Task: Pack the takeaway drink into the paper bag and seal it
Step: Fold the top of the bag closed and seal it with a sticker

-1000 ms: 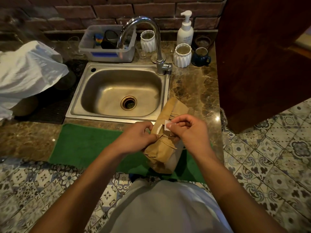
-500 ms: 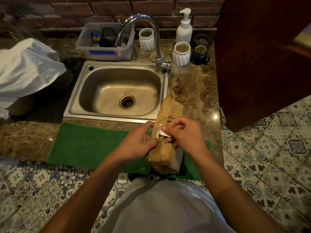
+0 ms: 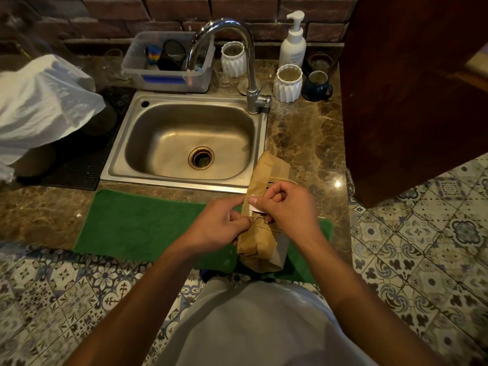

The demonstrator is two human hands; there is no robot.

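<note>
Fingers of the right hand (image 3: 286,210) pinch a white sticker (image 3: 255,207) against the folded paper bag (image 3: 260,239); the left hand (image 3: 219,224) grips the bag's side

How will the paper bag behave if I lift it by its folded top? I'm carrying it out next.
The paper bag looks creased and soft, so it would probably crumple rather than stay stiff. It bulges low down, so it is likely bottom-heavy. The white sticker at the fold is not yet pressed flat by the right hand, so the top may open.

left hand (image 3: 219,223) fingers pinched; right hand (image 3: 287,207) fingers curled, pinching
</note>
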